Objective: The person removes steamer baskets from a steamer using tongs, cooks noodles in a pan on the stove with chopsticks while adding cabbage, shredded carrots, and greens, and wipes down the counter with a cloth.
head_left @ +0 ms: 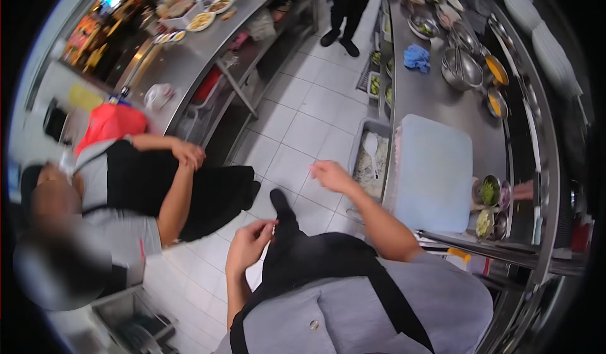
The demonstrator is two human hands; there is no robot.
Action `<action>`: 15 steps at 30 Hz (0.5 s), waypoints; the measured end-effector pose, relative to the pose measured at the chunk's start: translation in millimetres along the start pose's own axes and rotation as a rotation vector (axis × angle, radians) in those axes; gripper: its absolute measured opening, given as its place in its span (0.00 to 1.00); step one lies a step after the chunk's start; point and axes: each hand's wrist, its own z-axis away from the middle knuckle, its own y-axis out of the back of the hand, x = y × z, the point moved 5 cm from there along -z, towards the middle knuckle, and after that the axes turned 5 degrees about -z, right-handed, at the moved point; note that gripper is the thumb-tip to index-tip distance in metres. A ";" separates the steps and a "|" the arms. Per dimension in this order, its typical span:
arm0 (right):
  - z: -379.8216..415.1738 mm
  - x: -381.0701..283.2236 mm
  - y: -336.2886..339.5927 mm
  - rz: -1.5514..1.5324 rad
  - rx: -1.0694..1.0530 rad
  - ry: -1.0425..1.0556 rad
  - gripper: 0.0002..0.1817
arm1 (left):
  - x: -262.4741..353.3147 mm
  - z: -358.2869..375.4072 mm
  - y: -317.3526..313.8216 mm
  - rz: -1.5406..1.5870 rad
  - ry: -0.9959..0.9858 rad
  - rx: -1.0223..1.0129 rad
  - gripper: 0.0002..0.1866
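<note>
Grey in colour, the tub (375, 125), in which a white spoon (370, 144) is laid, is set low beside the steel counter (410, 98), near the right hand (329, 176) but not touched by it. The right fingers are loosely curled and partly open, with nothing seen in them; at the left hand (250, 246), thumb and fingertips are brought close together, and whether anything small is pinched there cannot be told. In this tiled aisle (284, 133), both hands are best held near the body, clear of the tub's rim and the co-worker (136, 183).
</note>
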 end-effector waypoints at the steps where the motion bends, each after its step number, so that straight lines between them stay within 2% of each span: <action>1: -10.9 17.4 16.0 -0.023 0.082 -0.064 0.20 | 9.7 -37.2 16.6 -0.026 -0.060 -0.012 0.15; 3: -26.9 57.9 46.8 -0.021 0.209 -0.187 0.19 | 24.2 -112.0 46.9 -0.028 -0.198 -0.034 0.15; 5: -36.8 78.5 71.6 0.045 0.304 -0.311 0.18 | 45.7 -173.2 73.4 -0.009 -0.103 -0.084 0.15; 7: -38.9 90.6 93.2 0.104 0.355 -0.415 0.17 | 56.2 -237.9 88.4 0.018 -0.186 -0.131 0.16; 8: -39.3 107.7 95.0 -0.015 0.394 -0.458 0.16 | 66.5 -265.1 93.1 0.012 -0.202 -0.143 0.16; 9: -44.2 118.1 97.7 -0.136 0.436 -0.496 0.16 | 76.7 -292.7 96.6 0.004 -0.221 -0.153 0.16; 10: -50.8 116.0 102.0 -0.132 0.449 -0.518 0.16 | 80.3 -320.8 97.7 0.013 -0.220 -0.177 0.16; 12: -64.1 115.5 113.9 -0.197 0.511 -0.653 0.17 | 84.1 -376.7 90.3 0.085 -0.177 -0.321 0.16; 15: -121.1 121.9 148.8 -0.193 0.630 -0.685 0.16 | 81.9 -459.9 71.3 0.053 -0.143 -0.404 0.16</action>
